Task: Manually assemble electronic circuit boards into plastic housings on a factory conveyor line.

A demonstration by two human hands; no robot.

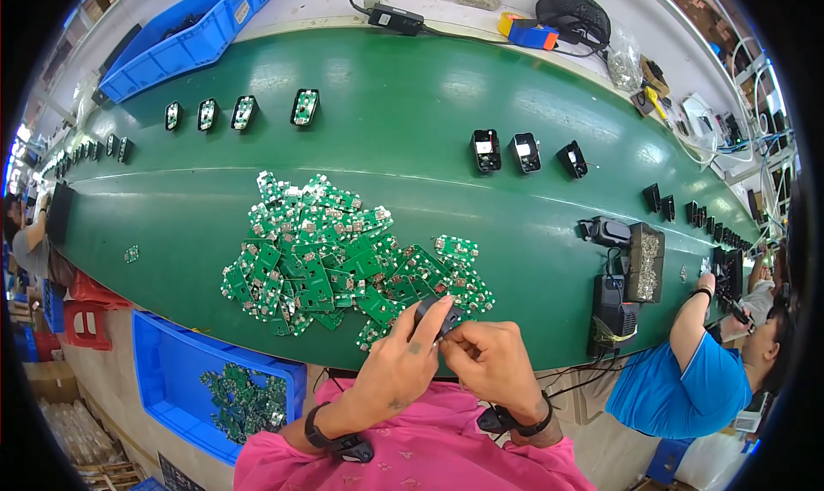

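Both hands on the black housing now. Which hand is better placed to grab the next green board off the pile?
Left, likely. The left hand sits nearest the pile of green boards; the right hand lies farther off, pinching the black housing.

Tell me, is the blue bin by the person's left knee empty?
No, the blue bin holds a small heap of green circuit boards, like the big pile on the green belt.

A single head-worn fisheye camera looks steeply down from above the person's chest onto a long green conveyor belt, whose straight edges bow toward the rim. It sits close to the two bare hands at the lower centre, the left hand and the right hand, while the far white bench edge curves along the top. No second view is given.
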